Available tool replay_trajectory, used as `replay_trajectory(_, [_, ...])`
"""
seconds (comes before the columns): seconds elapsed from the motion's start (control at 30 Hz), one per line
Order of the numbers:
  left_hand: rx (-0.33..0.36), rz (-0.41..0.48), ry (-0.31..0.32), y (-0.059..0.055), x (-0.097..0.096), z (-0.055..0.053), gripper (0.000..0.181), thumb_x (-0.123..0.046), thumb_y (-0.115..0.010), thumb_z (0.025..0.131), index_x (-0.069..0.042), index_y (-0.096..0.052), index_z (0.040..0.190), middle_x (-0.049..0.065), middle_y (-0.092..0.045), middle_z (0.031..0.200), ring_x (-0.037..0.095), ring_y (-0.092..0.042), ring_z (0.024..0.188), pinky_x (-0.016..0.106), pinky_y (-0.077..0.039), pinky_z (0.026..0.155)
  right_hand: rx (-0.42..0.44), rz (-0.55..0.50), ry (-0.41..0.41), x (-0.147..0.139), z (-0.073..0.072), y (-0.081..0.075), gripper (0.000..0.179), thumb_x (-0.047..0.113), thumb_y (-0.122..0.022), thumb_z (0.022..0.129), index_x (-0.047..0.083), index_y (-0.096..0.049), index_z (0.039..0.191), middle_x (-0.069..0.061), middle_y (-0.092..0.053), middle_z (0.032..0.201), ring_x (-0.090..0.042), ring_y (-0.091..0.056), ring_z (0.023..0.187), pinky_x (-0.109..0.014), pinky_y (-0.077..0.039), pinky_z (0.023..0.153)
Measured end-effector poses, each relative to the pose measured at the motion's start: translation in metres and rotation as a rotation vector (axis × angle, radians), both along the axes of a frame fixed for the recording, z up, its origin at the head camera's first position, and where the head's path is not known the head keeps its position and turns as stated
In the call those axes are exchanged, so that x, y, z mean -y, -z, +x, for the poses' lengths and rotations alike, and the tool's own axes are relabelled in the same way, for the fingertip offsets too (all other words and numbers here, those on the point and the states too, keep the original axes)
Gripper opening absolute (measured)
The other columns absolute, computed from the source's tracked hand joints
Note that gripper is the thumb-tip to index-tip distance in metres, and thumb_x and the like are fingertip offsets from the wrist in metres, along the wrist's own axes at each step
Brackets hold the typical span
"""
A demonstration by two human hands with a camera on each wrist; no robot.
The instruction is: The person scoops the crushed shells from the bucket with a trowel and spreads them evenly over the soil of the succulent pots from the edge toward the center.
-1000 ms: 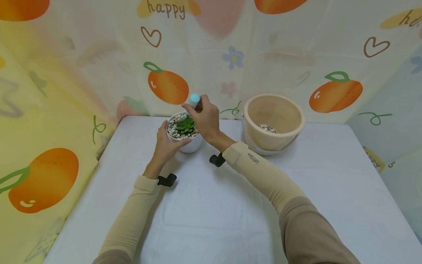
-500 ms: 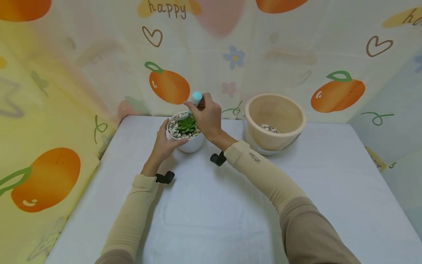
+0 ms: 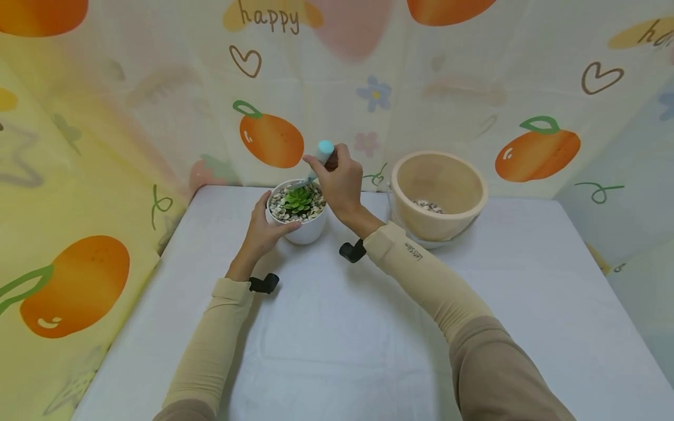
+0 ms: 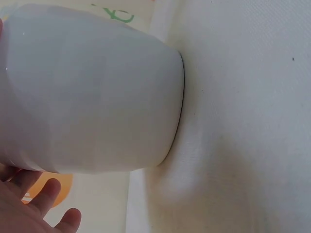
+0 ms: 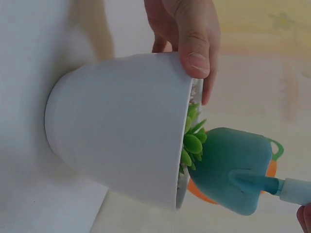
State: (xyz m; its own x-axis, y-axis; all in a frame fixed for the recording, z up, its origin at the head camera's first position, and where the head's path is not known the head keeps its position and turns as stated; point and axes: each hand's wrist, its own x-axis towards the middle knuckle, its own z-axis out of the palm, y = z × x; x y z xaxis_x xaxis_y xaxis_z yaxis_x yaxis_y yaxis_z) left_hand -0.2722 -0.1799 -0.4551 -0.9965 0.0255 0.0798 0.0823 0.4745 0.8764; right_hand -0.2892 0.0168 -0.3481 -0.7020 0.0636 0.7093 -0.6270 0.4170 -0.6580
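A white pot holds a green succulent ringed by pale pebbles. My left hand grips its left side, thumb at the front rim and fingers round the side. In the left wrist view, some fingertips stick out past the pot wall. My right hand holds a small trowel by its pale handle over the pot. From the right wrist, the trowel's blue-green blade appears beside the leaves, partly behind them; whether it touches the pebbles I cannot tell.
To the right stands a larger beige bucket with some pebbles at its bottom. A white cloth covers the table. Behind it hangs a printed curtain with orange fruit drawings.
My right hand has lifted the trowel slightly up and to the right, away from the pebbles' back edge. The left hand keeps its hold on the pot, which has barely moved.
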Motion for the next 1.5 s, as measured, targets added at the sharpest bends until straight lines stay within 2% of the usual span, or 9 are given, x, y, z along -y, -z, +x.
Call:
replay_trajectory(0.23, [-0.013,0.011,0.002,0.001,0.0,0.001,0.11,-0.035,-0.081,0.078,-0.008,-0.009,0.156,0.016,-0.017,0.161,0.033,-0.016,0.15,0.059,-0.014,0.12,0.035,-0.06,-0.008,-0.006,-0.002,0.0,0.035,0.026,-0.077,0.085,-0.002,-0.056,0.09,-0.015,-0.07,0.078,-0.021,-0.07,0.071,-0.027,-0.056,0.066])
replay_trajectory(0.47, [-0.017,0.009,0.005,0.003,0.0,0.0,0.109,-0.034,-0.08,0.079,-0.009,-0.008,0.157,0.016,-0.017,0.161,0.033,-0.016,0.15,0.059,-0.013,0.119,0.067,-0.131,-0.093,-0.007,-0.003,0.0,0.034,0.023,-0.078,0.084,-0.003,-0.058,0.094,-0.017,-0.072,0.085,-0.023,-0.072,0.076,-0.026,-0.057,0.071])
replay_trajectory(0.63, [-0.016,0.012,0.01,0.002,-0.001,-0.001,0.109,-0.035,-0.08,0.079,-0.008,-0.008,0.157,0.016,-0.016,0.161,0.032,-0.016,0.15,0.059,-0.013,0.12,0.099,-0.144,-0.118,-0.008,-0.002,-0.001,0.033,0.022,-0.077,0.085,-0.003,-0.059,0.096,-0.017,-0.072,0.085,-0.024,-0.071,0.077,-0.025,-0.056,0.071])
replay_trajectory(0.83, [-0.019,0.037,0.012,0.002,0.0,0.0,0.109,-0.034,-0.081,0.079,-0.008,-0.009,0.156,0.015,-0.017,0.161,0.031,-0.015,0.15,0.058,-0.012,0.12,0.214,-0.234,-0.145,-0.013,-0.003,-0.001,0.028,0.023,-0.075,0.086,0.0,-0.063,0.098,-0.018,-0.069,0.085,-0.024,-0.068,0.077,-0.023,-0.055,0.07])
replay_trajectory(1.0, [-0.027,0.046,0.015,0.004,0.0,0.0,0.108,-0.033,-0.08,0.079,-0.008,-0.009,0.156,0.016,-0.017,0.161,0.032,-0.015,0.15,0.058,-0.012,0.12,0.297,-0.341,-0.157,-0.018,-0.006,0.001,0.027,0.02,-0.076,0.085,0.0,-0.063,0.099,-0.017,-0.07,0.086,-0.025,-0.069,0.08,-0.027,-0.059,0.073])
replay_trajectory(1.23, [-0.022,0.07,0.02,0.006,-0.001,0.0,0.106,-0.029,-0.079,0.081,-0.01,-0.007,0.157,0.015,-0.015,0.161,0.03,-0.015,0.15,0.055,-0.012,0.121,0.405,-0.462,-0.162,-0.027,-0.008,0.0,0.023,0.015,-0.075,0.085,0.001,-0.064,0.099,-0.006,-0.069,0.082,-0.024,-0.072,0.078,-0.03,-0.06,0.075])
replay_trajectory(1.37, [-0.01,0.083,0.02,0.0,-0.003,0.001,0.104,-0.025,-0.078,0.082,-0.01,-0.007,0.157,0.016,-0.014,0.161,0.031,-0.013,0.15,0.055,-0.011,0.121,0.436,-0.498,-0.172,-0.033,-0.009,-0.002,0.025,0.014,-0.074,0.086,-0.002,-0.064,0.103,-0.002,-0.066,0.084,-0.019,-0.072,0.078,-0.03,-0.06,0.077])
replay_trajectory(1.5, [0.009,0.093,0.024,-0.017,-0.008,0.013,0.102,-0.019,-0.076,0.082,-0.003,-0.007,0.155,0.021,-0.013,0.16,0.034,-0.013,0.15,0.056,-0.01,0.121,0.466,-0.526,-0.183,-0.038,-0.008,-0.003,0.028,0.013,-0.074,0.086,-0.003,-0.064,0.107,-0.001,-0.066,0.084,-0.014,-0.07,0.076,-0.031,-0.059,0.079])
